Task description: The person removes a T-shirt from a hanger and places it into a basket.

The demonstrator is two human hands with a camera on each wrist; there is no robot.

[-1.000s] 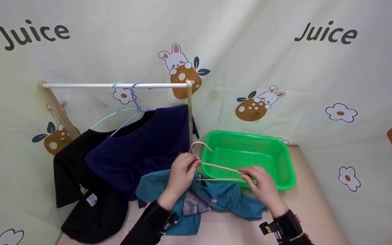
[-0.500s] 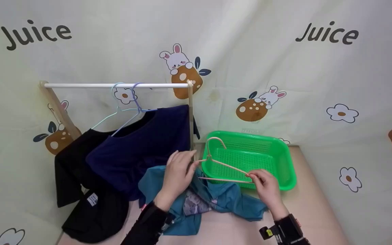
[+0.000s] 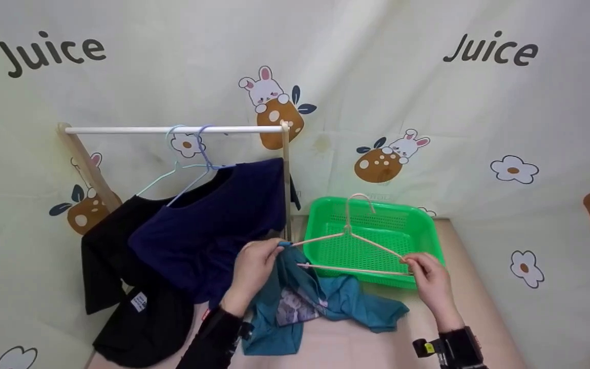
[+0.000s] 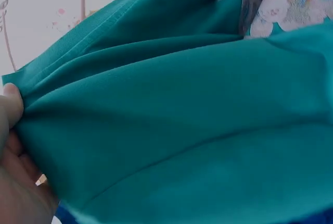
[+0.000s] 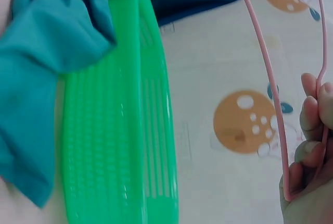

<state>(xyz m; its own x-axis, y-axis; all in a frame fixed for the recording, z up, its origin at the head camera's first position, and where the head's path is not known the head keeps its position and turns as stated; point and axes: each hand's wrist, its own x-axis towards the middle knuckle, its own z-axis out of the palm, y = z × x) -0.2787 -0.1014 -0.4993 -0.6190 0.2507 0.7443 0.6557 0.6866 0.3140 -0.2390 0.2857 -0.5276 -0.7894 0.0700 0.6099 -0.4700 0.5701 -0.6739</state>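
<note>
A pink hanger (image 3: 377,246) is held level in front of me, its hook upward over the green basket. My right hand (image 3: 430,279) grips the hanger's right end; in the right wrist view the fingers (image 5: 311,151) curl round the pink wire. A teal shirt (image 3: 274,333) with a printed picture lies bunched below. My left hand (image 3: 254,266) pinches its edge and lifts it, and the hanger's left arm runs to that edge. Stretched teal cloth (image 4: 182,94) fills most of the left wrist view. The hanger's left tip is hidden by the cloth and hand.
The green basket (image 3: 436,246) stands behind the hanger. At left, a rack with a white bar (image 3: 131,129) carries a navy shirt (image 3: 254,200) and a black garment (image 3: 103,251) on hangers. The black garment's lower part reaches the pink tabletop (image 3: 346,348). A printed curtain surrounds everything.
The hanger has moved right with my right hand. My left hand left the hanger near its hook, moved left and took hold of the teal shirt's edge, raising it to the hanger's left arm.
</note>
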